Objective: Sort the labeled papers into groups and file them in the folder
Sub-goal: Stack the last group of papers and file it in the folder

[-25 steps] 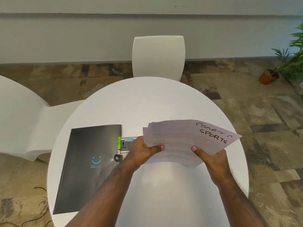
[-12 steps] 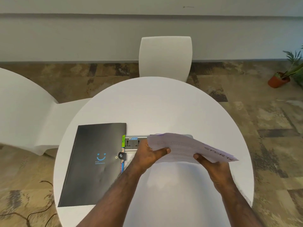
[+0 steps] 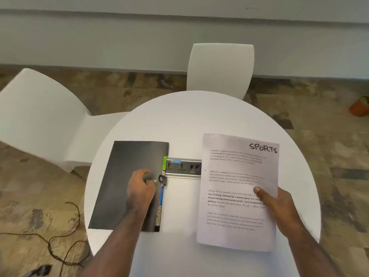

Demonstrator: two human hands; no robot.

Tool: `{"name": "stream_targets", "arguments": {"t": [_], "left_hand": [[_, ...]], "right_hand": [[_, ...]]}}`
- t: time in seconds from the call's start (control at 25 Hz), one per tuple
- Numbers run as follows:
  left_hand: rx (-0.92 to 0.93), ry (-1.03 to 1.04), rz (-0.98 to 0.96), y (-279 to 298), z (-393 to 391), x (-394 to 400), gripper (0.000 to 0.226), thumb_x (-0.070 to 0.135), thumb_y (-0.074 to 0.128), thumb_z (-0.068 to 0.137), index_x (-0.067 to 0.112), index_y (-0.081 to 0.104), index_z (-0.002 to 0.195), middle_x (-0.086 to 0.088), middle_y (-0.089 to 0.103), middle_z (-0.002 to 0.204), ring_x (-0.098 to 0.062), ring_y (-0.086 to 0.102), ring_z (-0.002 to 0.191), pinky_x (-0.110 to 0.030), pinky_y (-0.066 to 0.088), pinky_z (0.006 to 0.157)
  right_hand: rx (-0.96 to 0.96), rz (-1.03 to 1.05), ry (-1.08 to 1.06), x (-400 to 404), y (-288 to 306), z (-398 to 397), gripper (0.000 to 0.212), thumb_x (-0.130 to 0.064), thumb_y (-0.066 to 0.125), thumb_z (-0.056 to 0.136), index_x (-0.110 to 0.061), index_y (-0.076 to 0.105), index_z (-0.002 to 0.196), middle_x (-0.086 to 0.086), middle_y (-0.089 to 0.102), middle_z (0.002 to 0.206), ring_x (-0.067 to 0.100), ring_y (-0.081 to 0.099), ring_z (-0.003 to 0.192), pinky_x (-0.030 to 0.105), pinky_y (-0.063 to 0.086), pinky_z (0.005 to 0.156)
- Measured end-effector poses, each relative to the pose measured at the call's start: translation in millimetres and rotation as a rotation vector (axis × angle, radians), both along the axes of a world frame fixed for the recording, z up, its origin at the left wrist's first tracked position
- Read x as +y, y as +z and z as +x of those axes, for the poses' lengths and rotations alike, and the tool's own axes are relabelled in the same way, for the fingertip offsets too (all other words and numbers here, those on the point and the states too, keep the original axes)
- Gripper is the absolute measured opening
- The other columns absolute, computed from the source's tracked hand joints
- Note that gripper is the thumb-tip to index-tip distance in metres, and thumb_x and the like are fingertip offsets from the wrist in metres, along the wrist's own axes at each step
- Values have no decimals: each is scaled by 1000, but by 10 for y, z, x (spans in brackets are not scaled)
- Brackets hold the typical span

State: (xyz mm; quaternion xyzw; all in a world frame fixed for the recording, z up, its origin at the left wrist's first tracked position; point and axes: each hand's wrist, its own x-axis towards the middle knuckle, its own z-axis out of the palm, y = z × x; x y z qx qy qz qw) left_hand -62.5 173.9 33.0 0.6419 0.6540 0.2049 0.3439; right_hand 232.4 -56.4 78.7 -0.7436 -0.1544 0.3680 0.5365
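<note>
- Head view: the right hand (image 3: 283,206) grips a stack of printed papers (image 3: 237,188) at its right edge, thumb lying on the top sheet and the other fingers hidden under the stack.
- The top sheet is headed "SPORTS" in black marker at its far right corner, beyond the thumb; printed paragraphs run down the page to the left of the thumb.
- The stack lies flat or nearly flat over the right half of the round white bench (image 3: 185,116); whether it rests fully on the surface cannot be told.
- The left hand (image 3: 140,189) rests on the closed black folder (image 3: 117,184), its fingers curled by the button clasp (image 3: 162,179) at the folder's right edge; whether they pinch the clasp cannot be told.
- Coloured index tabs (image 3: 164,163) stick out of the folder's right edge, a green one beyond the fingertips and blue ones nearer the wrist.
- Between the two hands, a recessed power socket strip (image 3: 183,168) sits in the bench, just beside the folder and touching the left edge of the papers.
- Beyond the bench stand two white chairs (image 3: 219,68), with a terracotta plant pot (image 3: 359,108) at the far right on the floor.
</note>
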Motion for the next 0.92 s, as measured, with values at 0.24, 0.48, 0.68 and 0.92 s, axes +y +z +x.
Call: {"name": "stream_targets", "arguments": {"t": [0.24,0.48,0.68,0.92], "left_hand": [[568,-257,-202,-526,-138,-134,75,51,63,85,25,32,148,-5,11,165,-32,8,151,-68,25,109],[651,-289,-212,-512,-31,-143,72,46,60,90,23,27,149,-9,9,165,-41,14,149,-66,32,108],[633,-399,-274,-495,-42,-154,88,46,66,84,27,15,153,-5,-6,166,-40,6,151,-69,30,107],[622,-389,-374,-502,-273,-280,102,50,70,81,33,4,156,1,-18,165,-35,-7,151,-73,24,107]], "right_hand": [[124,-60,55,-236,-136,-153,32,-18,70,85,-9,68,116,9,77,103,27,75,93,48,57,87],[128,-84,33,-315,-78,-220,29,-16,70,84,-11,70,113,6,78,100,25,75,92,40,61,82],[139,-79,24,-358,-15,-196,22,-13,69,87,-11,70,109,7,78,98,26,75,90,35,60,76],[133,-65,16,-336,37,-218,23,-12,70,86,-11,70,109,6,78,97,24,75,89,28,62,72]]}}
